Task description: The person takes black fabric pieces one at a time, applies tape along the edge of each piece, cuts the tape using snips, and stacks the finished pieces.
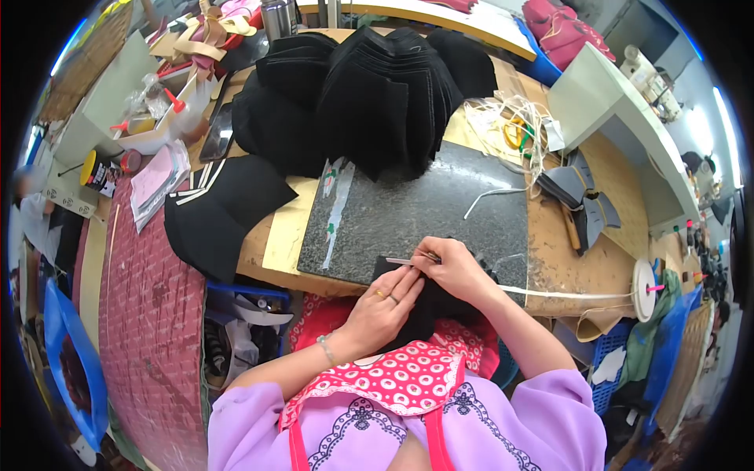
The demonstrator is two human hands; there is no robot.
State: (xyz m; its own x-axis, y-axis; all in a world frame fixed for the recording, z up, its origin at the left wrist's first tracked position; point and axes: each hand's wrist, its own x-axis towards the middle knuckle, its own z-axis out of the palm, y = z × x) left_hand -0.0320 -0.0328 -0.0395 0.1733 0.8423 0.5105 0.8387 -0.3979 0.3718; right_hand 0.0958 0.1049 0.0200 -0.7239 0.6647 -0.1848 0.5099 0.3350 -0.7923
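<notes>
Workshop: a cluttered room around a wooden bench (554, 259) that bears the dark stone slab (471, 188), landmark for everything below.
Burgundy sheet (149, 314): left of the slab, covered in rows of pale print too small to read.
Black stack (381, 102): many layered cut pieces, over the slab's far edge.
Striped piece (228, 212): black, pale bands at one end, just left of the slab.
Worked piece (440, 310): plain black cloth at the slab's near edge, under both hands, partly hanging toward the lap.
Left hand (385, 302): fingers together, flat across the worked piece; I cannot tell whether it grips.
Right hand (452, 267): thumb and forefinger pinched narrow on the pale strip, above the cloth.
Papers (159, 184): pink and white, left of the slab, writing illegible.
White box (69, 202): far left of the slab, dark curved symbols on it.
Jar (100, 173): yellow and black, beyond the papers from the slab, label unreadable.
Spool (644, 290): white, right of the slab, feeding tape (565, 293) toward it.
Pale strip (398, 261): thin, straight, along the cloth's upper edge.
</notes>
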